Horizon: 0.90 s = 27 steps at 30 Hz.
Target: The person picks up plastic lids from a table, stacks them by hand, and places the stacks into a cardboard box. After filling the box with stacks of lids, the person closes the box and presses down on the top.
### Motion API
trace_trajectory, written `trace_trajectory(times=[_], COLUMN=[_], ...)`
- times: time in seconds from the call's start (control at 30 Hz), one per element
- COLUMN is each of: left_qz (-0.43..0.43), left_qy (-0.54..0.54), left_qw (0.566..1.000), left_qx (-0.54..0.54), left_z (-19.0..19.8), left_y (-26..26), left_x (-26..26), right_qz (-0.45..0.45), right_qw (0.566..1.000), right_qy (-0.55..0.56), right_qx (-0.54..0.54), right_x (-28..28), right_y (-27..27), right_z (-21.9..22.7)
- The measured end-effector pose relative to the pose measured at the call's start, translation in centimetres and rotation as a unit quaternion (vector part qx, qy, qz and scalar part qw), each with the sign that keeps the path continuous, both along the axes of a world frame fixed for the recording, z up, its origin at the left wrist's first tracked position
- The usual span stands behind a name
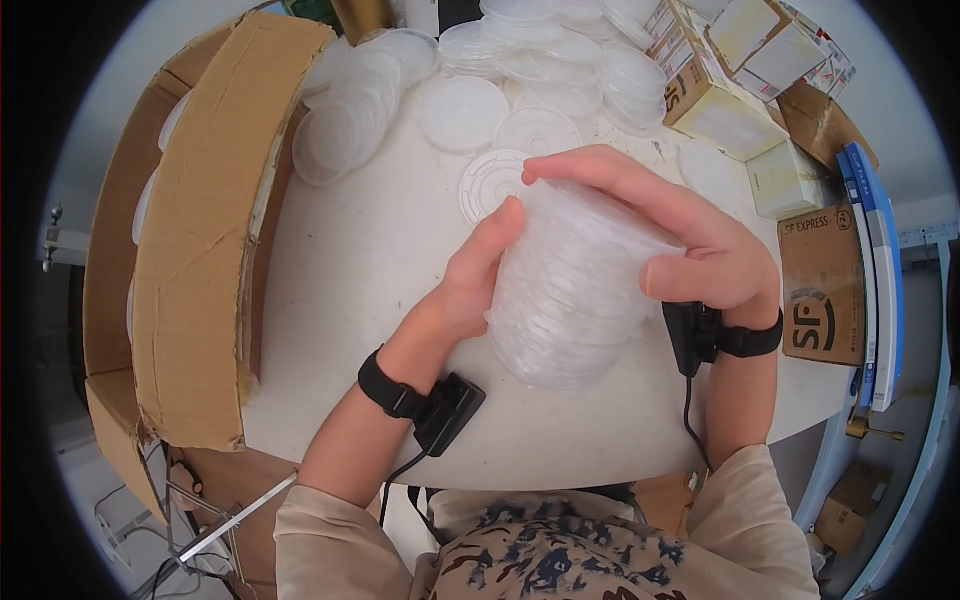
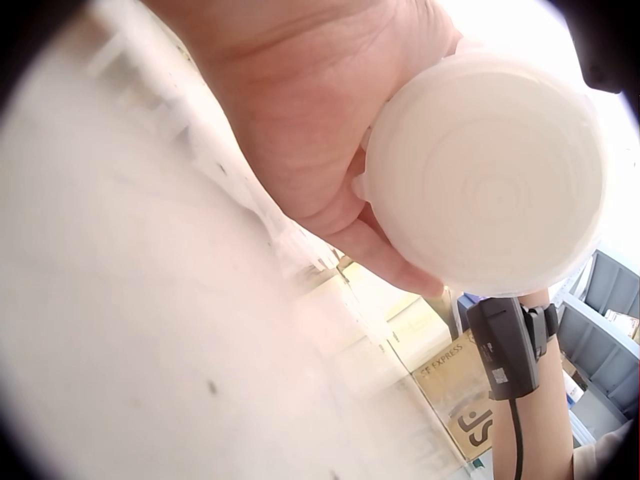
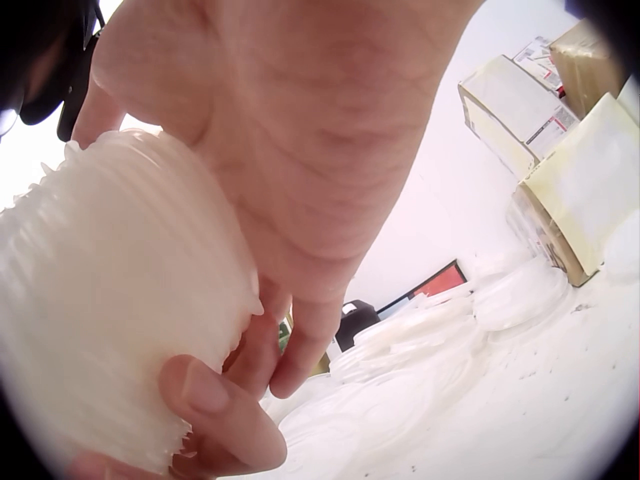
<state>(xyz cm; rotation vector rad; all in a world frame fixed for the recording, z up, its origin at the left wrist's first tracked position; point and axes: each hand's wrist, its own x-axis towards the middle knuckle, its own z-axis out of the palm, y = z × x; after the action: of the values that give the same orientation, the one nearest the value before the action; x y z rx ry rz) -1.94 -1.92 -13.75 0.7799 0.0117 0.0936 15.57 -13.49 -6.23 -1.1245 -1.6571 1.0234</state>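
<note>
A thick stack of translucent round plastic lids (image 1: pixel 575 290) is held between both hands above the white table, tilted. In the head view the left hand (image 1: pixel 478 270) grips its left side, thumb toward the top. My right hand (image 1: pixel 690 225) curves over the top and right side, fingers reaching to the far edge. The left wrist view shows the round end face of the stack (image 2: pixel 490 180) against the left palm (image 2: pixel 310 130). Ridged lid edges (image 3: pixel 120 290) fill the left of the right wrist view, under the right hand (image 3: pixel 290 130).
Loose lids (image 1: pixel 465 113) and piles of lids (image 1: pixel 545 55) lie across the back of the table (image 1: pixel 340 300). An open cardboard box (image 1: pixel 200 230) stands at the left. Cartons (image 1: pixel 820 280) and blue-edged folders (image 1: pixel 872 270) line the right side.
</note>
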Motion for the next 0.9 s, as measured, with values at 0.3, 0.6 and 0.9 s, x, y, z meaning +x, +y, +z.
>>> trace_trajectory(times=[0.3,0.6,0.9], left_qz=[-0.006,0.008,0.144], left_qy=[-0.030,-0.011,0.010], left_qw=[1.000,0.998,0.988], left_qx=[0.003,0.061,-0.056], left_z=[-0.6,-0.1,0.7], left_y=[0.1,0.2,-0.1], left_x=[0.1,0.5,0.5], right_qz=[0.046,0.016,-0.085], right_qw=[0.997,0.995,0.976], right_qy=[-0.056,-0.094,-0.176], right_qx=[-0.040,-0.010,0.094], right_x=[0.0,-0.3,-2.2], right_y=[0.1,-0.3,-0.8], right_z=[0.3,0.2,2.7])
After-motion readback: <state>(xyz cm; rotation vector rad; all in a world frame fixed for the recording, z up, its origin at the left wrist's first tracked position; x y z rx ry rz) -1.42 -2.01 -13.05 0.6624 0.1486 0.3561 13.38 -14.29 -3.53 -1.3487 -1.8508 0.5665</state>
